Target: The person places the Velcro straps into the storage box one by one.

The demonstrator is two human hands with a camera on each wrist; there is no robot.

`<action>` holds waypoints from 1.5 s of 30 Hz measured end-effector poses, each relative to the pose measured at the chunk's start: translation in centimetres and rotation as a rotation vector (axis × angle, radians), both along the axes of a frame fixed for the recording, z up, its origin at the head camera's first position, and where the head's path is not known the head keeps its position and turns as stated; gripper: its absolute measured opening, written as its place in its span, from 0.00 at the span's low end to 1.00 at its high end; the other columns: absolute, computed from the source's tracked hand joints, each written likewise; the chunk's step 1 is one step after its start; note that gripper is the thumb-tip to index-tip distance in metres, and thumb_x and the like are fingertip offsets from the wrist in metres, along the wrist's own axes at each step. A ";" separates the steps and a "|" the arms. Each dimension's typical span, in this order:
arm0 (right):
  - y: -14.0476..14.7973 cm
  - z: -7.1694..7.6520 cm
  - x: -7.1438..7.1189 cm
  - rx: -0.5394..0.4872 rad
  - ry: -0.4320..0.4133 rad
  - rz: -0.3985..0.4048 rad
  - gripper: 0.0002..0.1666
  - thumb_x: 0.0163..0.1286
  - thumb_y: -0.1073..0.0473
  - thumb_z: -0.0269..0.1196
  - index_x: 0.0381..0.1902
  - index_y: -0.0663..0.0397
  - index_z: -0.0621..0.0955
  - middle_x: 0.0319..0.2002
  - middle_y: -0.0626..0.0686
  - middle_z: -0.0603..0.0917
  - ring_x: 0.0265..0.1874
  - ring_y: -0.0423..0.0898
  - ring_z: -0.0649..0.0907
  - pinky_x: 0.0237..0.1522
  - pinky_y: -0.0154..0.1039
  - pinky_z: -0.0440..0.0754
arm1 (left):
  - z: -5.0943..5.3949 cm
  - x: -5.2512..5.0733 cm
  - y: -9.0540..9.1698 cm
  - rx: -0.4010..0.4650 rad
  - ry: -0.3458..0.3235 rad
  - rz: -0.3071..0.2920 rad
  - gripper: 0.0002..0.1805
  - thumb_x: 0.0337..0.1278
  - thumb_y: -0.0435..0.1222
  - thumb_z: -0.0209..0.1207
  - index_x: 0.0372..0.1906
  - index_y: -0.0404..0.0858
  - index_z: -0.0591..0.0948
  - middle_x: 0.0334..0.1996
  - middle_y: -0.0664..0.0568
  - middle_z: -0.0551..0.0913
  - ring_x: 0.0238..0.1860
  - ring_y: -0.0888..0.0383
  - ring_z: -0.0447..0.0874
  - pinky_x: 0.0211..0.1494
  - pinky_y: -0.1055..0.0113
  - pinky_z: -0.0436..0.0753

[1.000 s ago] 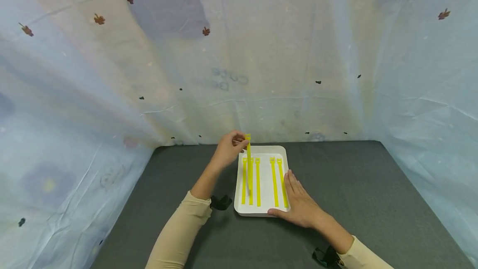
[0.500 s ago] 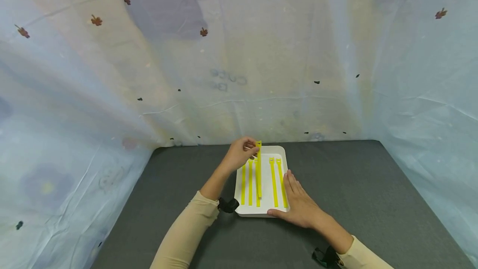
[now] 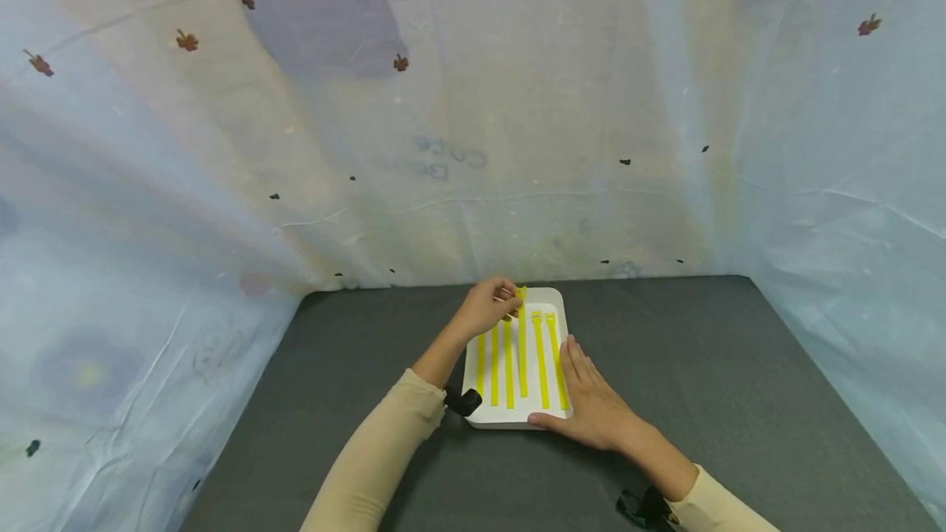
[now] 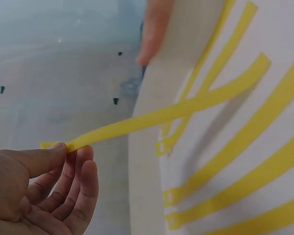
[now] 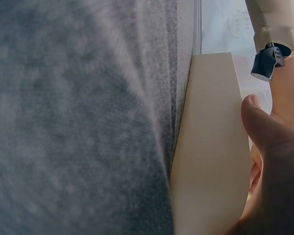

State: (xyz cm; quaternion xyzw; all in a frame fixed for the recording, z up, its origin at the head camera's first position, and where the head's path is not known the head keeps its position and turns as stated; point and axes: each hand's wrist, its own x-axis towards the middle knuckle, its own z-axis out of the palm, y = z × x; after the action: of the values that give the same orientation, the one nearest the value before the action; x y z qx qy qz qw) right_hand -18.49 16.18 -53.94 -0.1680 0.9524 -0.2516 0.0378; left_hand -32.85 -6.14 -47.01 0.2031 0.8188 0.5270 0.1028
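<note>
My left hand (image 3: 489, 306) pinches a yellow cable strap (image 3: 522, 355) near its slotted head, between thumb and fingertips. In the left wrist view the strap (image 4: 152, 118) slants over the white tray, its tail end bending down close to the tray floor. Beneath and beside it, more yellow straps lie side by side in the tray (image 3: 510, 424): three to the left, two to the right. My right hand (image 3: 597, 413) rests against the tray's near right corner, fingers straight along the right side and thumb along the front. The right wrist view shows the tray's outer wall (image 5: 213, 137) beside that thumb.
The tray stands on a dark grey tabletop (image 3: 680, 351). A pale patterned sheet (image 3: 473, 121) hangs behind and on both sides, meeting the table's far edge. Black camera mounts (image 3: 463, 402) sit at both wrists.
My left hand has carried the pinched strap rightward over the tray and lowered it into the gap between the left and right straps. The right hand has stayed in place.
</note>
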 end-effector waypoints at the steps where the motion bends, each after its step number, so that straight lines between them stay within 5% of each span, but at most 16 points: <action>1: 0.0 0.0 0.0 0.000 -0.001 0.000 0.83 0.62 0.13 0.62 0.86 0.67 0.42 0.87 0.64 0.37 0.87 0.60 0.44 0.85 0.61 0.52 | -0.2 -0.1 0.0 -0.007 -0.006 0.002 0.13 0.78 0.34 0.63 0.58 0.31 0.79 0.49 0.38 0.87 0.52 0.31 0.88 0.58 0.42 0.88; 16: 0.0 0.1 0.0 0.001 -0.001 0.007 0.83 0.62 0.14 0.62 0.86 0.68 0.43 0.87 0.65 0.38 0.87 0.60 0.44 0.84 0.62 0.52 | -1.8 -1.6 1.0 -0.132 -0.069 0.028 0.11 0.76 0.30 0.64 0.54 0.28 0.80 0.43 0.38 0.89 0.46 0.36 0.92 0.51 0.47 0.91; 28: 0.1 0.0 0.0 0.002 -0.009 0.001 0.83 0.62 0.13 0.61 0.87 0.67 0.42 0.87 0.64 0.37 0.87 0.60 0.45 0.84 0.62 0.52 | -2.5 -1.7 2.0 -0.301 -0.058 0.068 0.06 0.75 0.32 0.65 0.48 0.32 0.83 0.38 0.40 0.91 0.40 0.42 0.93 0.36 0.67 0.86; 45: 0.1 0.0 0.0 0.011 0.007 0.008 0.82 0.62 0.14 0.63 0.86 0.69 0.43 0.87 0.66 0.39 0.87 0.60 0.45 0.85 0.61 0.52 | -3.3 -1.5 2.6 -0.375 -0.038 0.164 0.04 0.71 0.30 0.66 0.42 0.33 0.82 0.31 0.40 0.92 0.34 0.45 0.92 0.29 0.71 0.75</action>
State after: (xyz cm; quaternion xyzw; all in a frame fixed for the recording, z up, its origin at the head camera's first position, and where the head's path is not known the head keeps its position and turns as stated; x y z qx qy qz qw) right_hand -18.52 16.28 -53.91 -0.1726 0.9532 -0.2456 0.0366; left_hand -34.38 -3.50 -50.31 0.1030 0.9143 0.3757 0.1109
